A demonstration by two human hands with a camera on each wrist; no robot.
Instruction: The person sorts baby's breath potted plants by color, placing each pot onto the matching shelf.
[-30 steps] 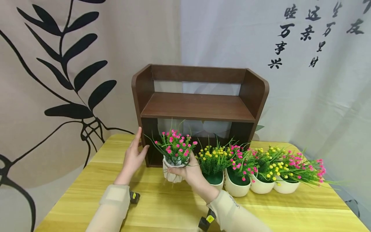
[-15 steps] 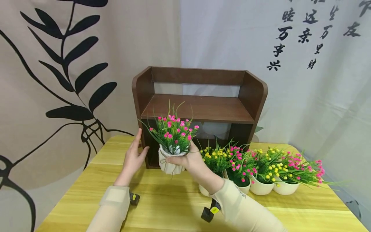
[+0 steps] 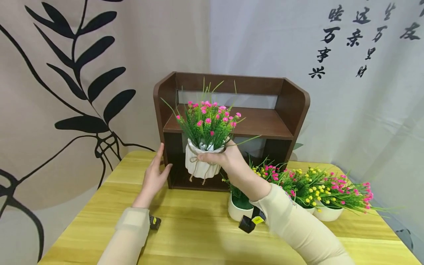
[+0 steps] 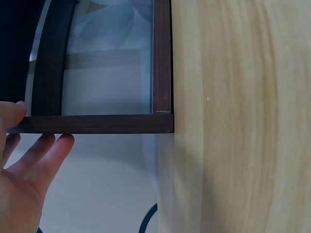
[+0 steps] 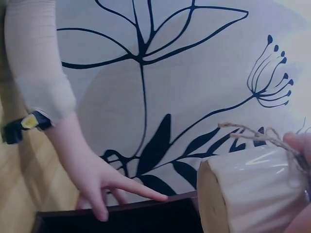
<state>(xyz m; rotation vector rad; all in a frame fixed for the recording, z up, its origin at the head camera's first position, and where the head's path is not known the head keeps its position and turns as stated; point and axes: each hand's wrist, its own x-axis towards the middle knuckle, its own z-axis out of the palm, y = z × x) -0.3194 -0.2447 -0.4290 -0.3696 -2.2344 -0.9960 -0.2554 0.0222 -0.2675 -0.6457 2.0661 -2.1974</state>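
Right hand (image 3: pixel 228 162) grips white ribbed pot (image 3: pixel 202 163) of pink flowers, raised clear of table (image 3: pixel 185 228), in front of brown shelf unit (image 3: pixel 232 127). Left hand (image 3: pixel 154 178), fingers straight, rests against shelf's left side panel.

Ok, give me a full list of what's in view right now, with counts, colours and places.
Shelf unit: one, dark brown, at the back of the table.
Lifted flower pot: one, white ribbed with twine, pink flowers, in the air before the shelf.
Potted flowers on the table: several in white pots, pink and yellow, in a row right of the shelf; exact count unclear.
Table: one, yellow wood.
Backdrop cloths: beige with black leaves on the left, white with black characters on the right.
Left hand: open, touches the shelf's left side.
Right hand: grips the lifted pot.
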